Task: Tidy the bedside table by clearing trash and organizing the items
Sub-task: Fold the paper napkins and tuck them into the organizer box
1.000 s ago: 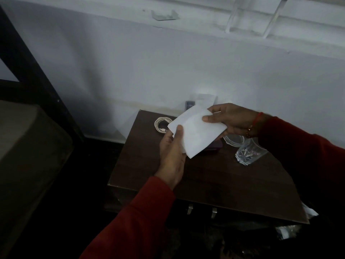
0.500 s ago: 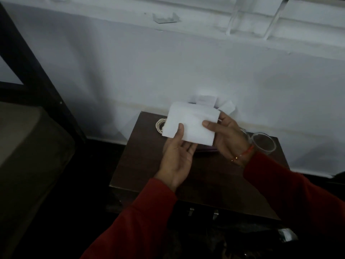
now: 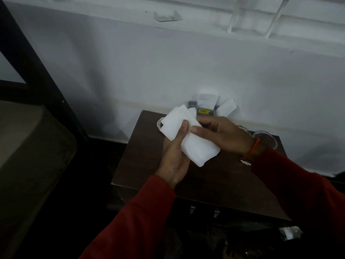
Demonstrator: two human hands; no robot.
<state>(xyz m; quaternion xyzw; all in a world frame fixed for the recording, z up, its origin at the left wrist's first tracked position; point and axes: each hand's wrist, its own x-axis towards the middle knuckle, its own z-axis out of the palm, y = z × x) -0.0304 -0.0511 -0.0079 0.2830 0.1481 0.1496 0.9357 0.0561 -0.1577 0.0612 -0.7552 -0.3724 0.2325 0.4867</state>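
Note:
A white sheet of paper (image 3: 194,146) is folded over and held above the dark wooden bedside table (image 3: 214,180). My left hand (image 3: 174,157) grips it from below, thumb on top. From the right, my right hand (image 3: 222,135) pinches the paper's upper part. Behind the hands, a small dark device with a yellow label (image 3: 204,110) leans by the wall with white paper slips (image 3: 207,99) around it. A coiled white cable (image 3: 160,124) lies at the table's back left, mostly hidden by the paper.
A clear glass (image 3: 266,140) stands at the table's back right, behind my right wrist. A white wall (image 3: 168,62) rises directly behind the table. A bed edge (image 3: 28,146) and dark frame (image 3: 37,71) fill the left. Two metal handles (image 3: 204,212) show below the table's front edge.
The flat sheet has been folded and bunched between my hands. My right hand has slid left over the paper. The dark device at the back is now uncovered.

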